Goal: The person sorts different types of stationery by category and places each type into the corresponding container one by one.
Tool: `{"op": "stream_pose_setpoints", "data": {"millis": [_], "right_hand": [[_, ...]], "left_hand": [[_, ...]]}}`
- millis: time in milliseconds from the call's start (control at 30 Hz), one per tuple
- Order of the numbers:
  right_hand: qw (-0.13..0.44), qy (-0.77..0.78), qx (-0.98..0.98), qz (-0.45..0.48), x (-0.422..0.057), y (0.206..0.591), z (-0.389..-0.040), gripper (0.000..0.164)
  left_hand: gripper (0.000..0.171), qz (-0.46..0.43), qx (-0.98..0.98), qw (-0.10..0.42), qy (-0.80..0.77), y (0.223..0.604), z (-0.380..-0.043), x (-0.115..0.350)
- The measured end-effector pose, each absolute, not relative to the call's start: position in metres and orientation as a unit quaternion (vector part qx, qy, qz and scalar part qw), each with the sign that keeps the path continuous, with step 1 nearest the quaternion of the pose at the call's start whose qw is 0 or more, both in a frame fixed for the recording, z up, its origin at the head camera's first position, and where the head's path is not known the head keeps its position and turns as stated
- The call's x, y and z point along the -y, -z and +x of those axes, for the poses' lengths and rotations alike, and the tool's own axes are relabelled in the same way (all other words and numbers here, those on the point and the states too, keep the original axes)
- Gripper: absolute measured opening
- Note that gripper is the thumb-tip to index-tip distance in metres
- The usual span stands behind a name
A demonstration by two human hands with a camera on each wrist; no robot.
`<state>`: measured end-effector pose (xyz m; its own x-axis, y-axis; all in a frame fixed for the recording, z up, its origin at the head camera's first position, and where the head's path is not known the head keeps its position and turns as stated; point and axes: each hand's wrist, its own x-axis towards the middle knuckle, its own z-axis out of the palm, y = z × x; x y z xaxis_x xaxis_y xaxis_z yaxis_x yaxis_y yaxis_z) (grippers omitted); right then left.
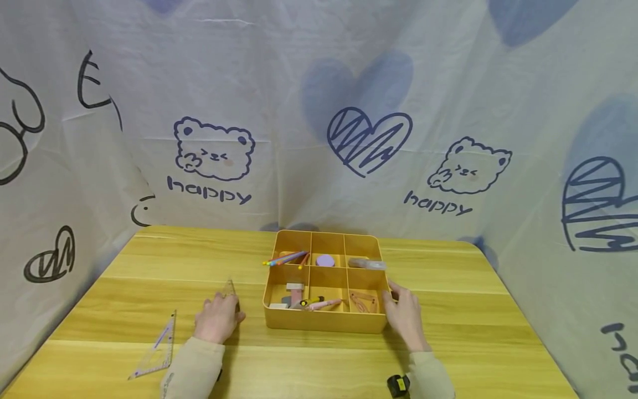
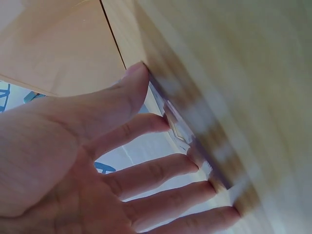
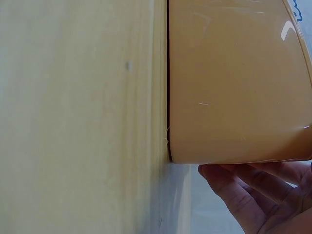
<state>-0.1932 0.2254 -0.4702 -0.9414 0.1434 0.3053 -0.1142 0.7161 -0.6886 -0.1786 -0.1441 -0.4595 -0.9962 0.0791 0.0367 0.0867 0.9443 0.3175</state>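
Note:
My left hand (image 1: 217,318) is at the table left of a yellow-orange compartment box (image 1: 326,320). Its thumb and fingertips grip a thin clear set square (image 2: 178,124), mostly hidden by the hand in the head view. My right hand (image 1: 406,318) holds the box's right wall, thumb at the rim and fingers (image 3: 234,187) against the outside. Inside the box are colored pencils (image 1: 289,258), a purple round thing (image 1: 325,260), a clear packet (image 1: 366,264), an eraser-like white block (image 1: 295,286), a pink pen (image 1: 325,305) and an orange set square (image 1: 363,302).
Another clear set square (image 1: 158,352) lies on the wooden table (image 1: 309,366), left of my left forearm. A small black object with a yellow label (image 1: 399,385) sits near my right sleeve. A printed white curtain (image 1: 289,183) hangs behind the table.

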Motion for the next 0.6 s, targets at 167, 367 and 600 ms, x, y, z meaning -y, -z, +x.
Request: {"op": "stream_pose_setpoints", "data": {"millis": [167, 367, 600], "right_hand": [[0.168, -0.378, 0.91, -0.011, -0.225, 0.4693, -0.1925, 0.035], [0.165, -0.38, 0.91, -0.011, -0.2244, 0.468, -0.1918, 0.036], [0.167, -0.381, 0.91, -0.01, -0.2245, 0.4675, -0.1912, 0.035]], "left_hand": [[0.015, -0.042, 0.987, 0.021, 0.154, 0.4602, -0.179, 0.1435], [0.013, -0.05, 0.986, 0.029, 0.156, 0.4601, -0.1783, 0.1441], [0.019, -0.055, 0.983, 0.054, 0.169, 0.4607, -0.178, 0.1461]]}}
